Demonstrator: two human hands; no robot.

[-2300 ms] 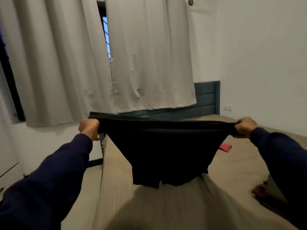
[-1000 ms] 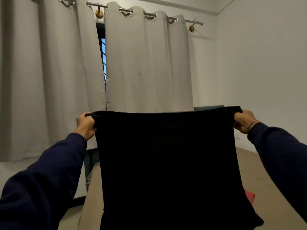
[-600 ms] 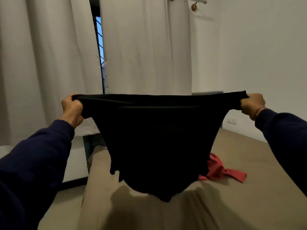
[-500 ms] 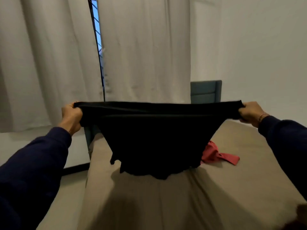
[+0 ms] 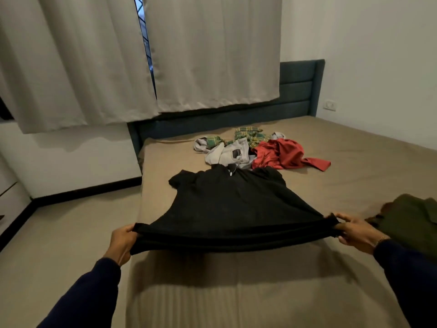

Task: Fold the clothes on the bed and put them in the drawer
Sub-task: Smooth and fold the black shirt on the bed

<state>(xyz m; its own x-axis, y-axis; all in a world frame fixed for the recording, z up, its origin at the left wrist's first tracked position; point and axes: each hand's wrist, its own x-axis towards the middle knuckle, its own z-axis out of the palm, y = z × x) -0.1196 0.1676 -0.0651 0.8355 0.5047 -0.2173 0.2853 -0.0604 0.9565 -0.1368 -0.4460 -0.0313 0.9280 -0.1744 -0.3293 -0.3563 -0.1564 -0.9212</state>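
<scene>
The left hand [image 5: 121,240] has a closed grip on the near left corner of the black shirt [image 5: 227,204]; its fingers curl around the hem. The right hand [image 5: 354,232] pinches the near right corner of the same hem, with some fingers stretched out toward the right. Between both hands the hem is pulled tight and is lifted a little above the bed [image 5: 236,292], and it throws a shadow on the sheet below it. The far part of the shirt, with the collar and the short sleeves, lies flat on the bed.

The left hand is just over the left edge of the bed, and beside it is the bare floor [image 5: 59,245]. In front of the hands, on the near side, the sheet is bare. To the right of the right hand, very near to it, lies a dark green garment [image 5: 411,221] at the right edge of the view.

Beyond the shirt collar there is a pile of other clothes: a grey garment [image 5: 233,153] touching the collar area, a red garment [image 5: 281,153] to its right, and a green checked garment [image 5: 250,136] further away. Behind them stands the dark blue headboard [image 5: 300,86], partly covered by pale curtains [image 5: 212,55]. No drawer can be clearly made out in this view.
</scene>
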